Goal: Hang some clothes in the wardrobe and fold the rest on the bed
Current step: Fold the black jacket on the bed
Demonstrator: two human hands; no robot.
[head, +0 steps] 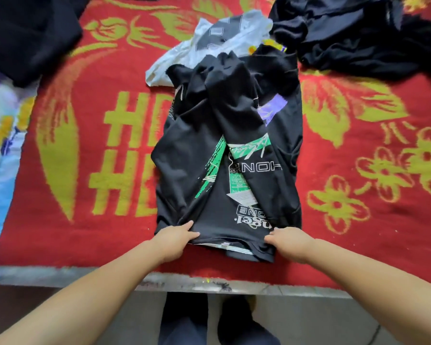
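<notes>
A black T-shirt (234, 150) with green and white print lies lengthwise on the red blanket (85, 232), its sleeves and sides folded inward over the middle. My left hand (176, 239) grips the near edge of the shirt at its left corner, thumb on top of the cloth. My right hand (288, 241) grips the same edge at the right corner. A white shirt (209, 46) with grey print lies crumpled just beyond the black one, partly under it.
A heap of black clothes (353, 38) lies at the back right of the bed. Another dark garment (23, 38) sits at the back left. A blue and yellow sheet (0, 145) shows along the left. The bed's near edge (209, 285) is just below my hands.
</notes>
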